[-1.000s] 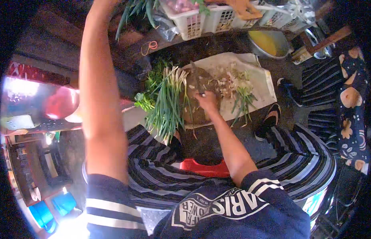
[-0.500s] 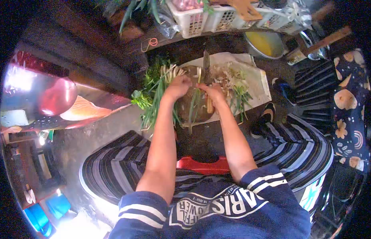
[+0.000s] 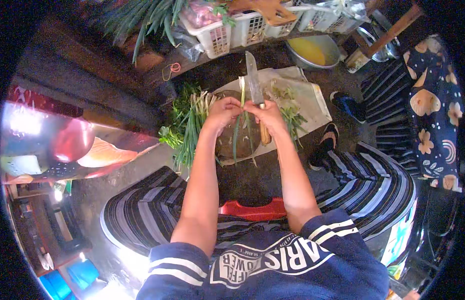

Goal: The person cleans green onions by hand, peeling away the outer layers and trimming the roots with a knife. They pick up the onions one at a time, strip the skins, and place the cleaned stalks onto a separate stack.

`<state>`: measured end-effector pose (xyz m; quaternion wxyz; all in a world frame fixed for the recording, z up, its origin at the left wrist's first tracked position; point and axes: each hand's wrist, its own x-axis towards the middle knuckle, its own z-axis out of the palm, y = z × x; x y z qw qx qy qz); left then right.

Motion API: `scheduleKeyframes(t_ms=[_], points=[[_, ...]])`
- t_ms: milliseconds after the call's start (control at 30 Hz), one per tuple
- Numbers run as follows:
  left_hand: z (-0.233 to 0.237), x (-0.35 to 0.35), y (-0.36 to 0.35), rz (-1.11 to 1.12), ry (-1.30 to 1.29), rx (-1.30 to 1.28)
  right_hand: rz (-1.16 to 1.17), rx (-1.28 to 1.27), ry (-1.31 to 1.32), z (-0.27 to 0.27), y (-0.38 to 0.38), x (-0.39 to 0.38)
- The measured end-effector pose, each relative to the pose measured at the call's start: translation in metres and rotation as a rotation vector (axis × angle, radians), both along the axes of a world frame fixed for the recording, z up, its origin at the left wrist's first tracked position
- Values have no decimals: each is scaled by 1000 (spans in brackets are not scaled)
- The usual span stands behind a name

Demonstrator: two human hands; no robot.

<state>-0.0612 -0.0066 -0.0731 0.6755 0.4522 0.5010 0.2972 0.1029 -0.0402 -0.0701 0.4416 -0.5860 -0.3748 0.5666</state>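
My left hand (image 3: 223,116) pinches a green onion (image 3: 243,86), its white root end pointing away from me and its green leaves hanging towards me. My right hand (image 3: 268,118) is closed around a knife (image 3: 253,80) with a wooden handle, blade pointing away. The thumb and finger of that hand also touch the onion's stalk. Below both hands lies a round, dark chopping board (image 3: 231,149). To its left rests a bunch of green onions (image 3: 189,137) with leafy herbs (image 3: 168,136). Cut greens (image 3: 293,119) lie to the right on a pale sack (image 3: 312,97).
White plastic baskets (image 3: 217,42) stand on a ledge at the back, with a wooden board (image 3: 272,11) on top. A metal bowl (image 3: 315,52) with something yellow sits back right. Another person's shoe (image 3: 348,106) is right of the sack. A red stool (image 3: 253,210) shows beneath me.
The view has shifted, so the baskets appear lower and further left. My hands are closer together on the green onion, and the knife blade shows more broadly.
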Motion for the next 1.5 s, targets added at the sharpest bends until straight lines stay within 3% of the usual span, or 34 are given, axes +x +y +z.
scheduleKeyframes(t_ms=[133,200,300,333,400,500,600,700,800,833,900,933,1033,1133,1200,1233,1300,1367,1400,1500], points=[[0,10,-3,17,-6,52,13,3,-20,0,2,6],[-16,14,1,-102,198,157,10,112,-220,-8,3,8],[5,20,-7,-74,296,227,25,257,-323,-19,5,12],[6,20,-6,-75,295,227,24,257,-324,-19,5,14],[6,19,-5,-121,321,130,-76,332,-637,-19,7,18],[4,17,-4,-221,372,106,-190,290,-749,-17,10,30],[-5,13,-3,-355,473,143,-348,280,-836,-18,16,57],[-18,11,-2,-363,389,130,-437,235,-889,-19,16,87],[-24,1,-1,-384,518,263,-566,258,-827,-41,20,128],[-17,-2,-1,-383,521,264,-549,373,-767,-37,17,134],[-2,-6,0,-364,276,9,-498,317,-853,-40,15,146],[7,-8,0,-360,279,16,-445,261,-942,-44,16,152],[42,-18,5,-292,-28,-96,-487,299,-958,-48,10,141],[101,-32,17,-284,20,113,-490,272,-903,-46,11,130],[123,-37,16,-216,83,247,-447,133,-263,-21,3,108],[128,-35,15,-152,198,369,-423,207,-365,-9,5,96],[137,-22,11,-53,367,529,-361,265,-282,26,9,68],[135,-9,5,-76,476,633,-309,256,13,61,10,43],[134,-2,2,-78,589,738,-283,352,36,73,11,37],[127,12,-6,-51,630,829,-264,388,103,87,10,37]])
